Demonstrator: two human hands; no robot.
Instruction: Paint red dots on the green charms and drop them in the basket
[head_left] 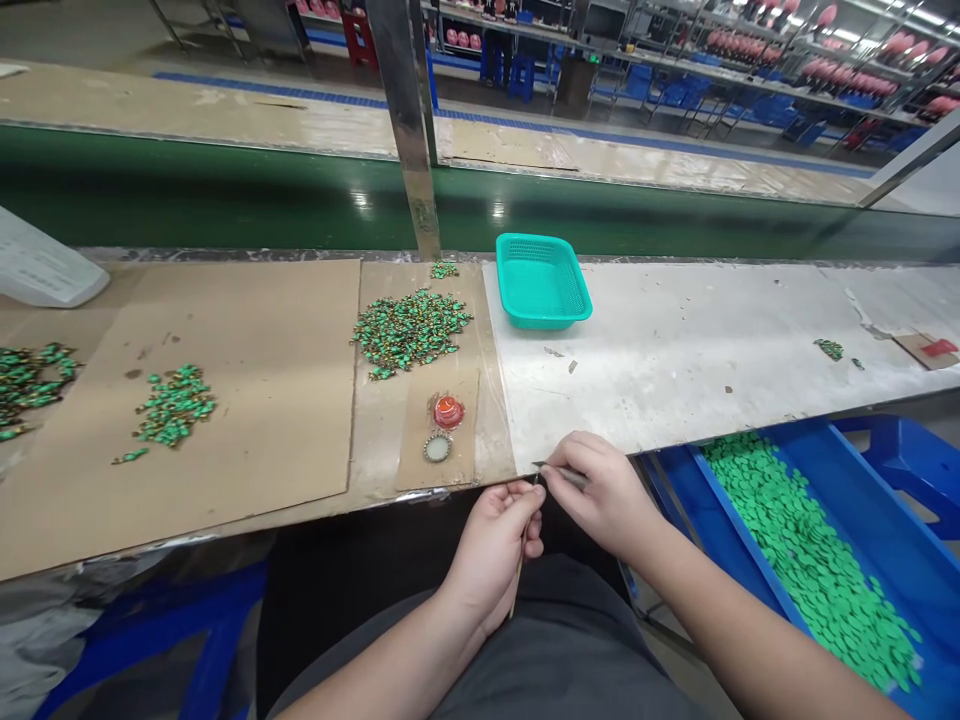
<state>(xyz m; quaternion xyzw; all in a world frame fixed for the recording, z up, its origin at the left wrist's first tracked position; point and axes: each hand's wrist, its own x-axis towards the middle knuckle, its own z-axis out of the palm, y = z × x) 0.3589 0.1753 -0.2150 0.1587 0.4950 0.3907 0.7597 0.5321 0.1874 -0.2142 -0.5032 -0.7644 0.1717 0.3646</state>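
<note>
My left hand [491,550] is closed around a thin wooden stick [517,575] that points down toward my lap. My right hand [604,490] pinches a slim metal tool [561,472], whose tip meets the top of the stick at the table's near edge. A heap of small green and gold pieces [409,330] lies on cardboard beyond my hands. A red cap [448,411] and a silver ring-shaped cap [437,447] sit just in front of that heap.
A teal mesh basket [541,282] stands at the back of the white worktop [697,350]. Smaller green piles [172,405] lie to the left. A blue bin [885,530] of green discs [802,555] sits low on the right. A green conveyor [225,190] runs behind.
</note>
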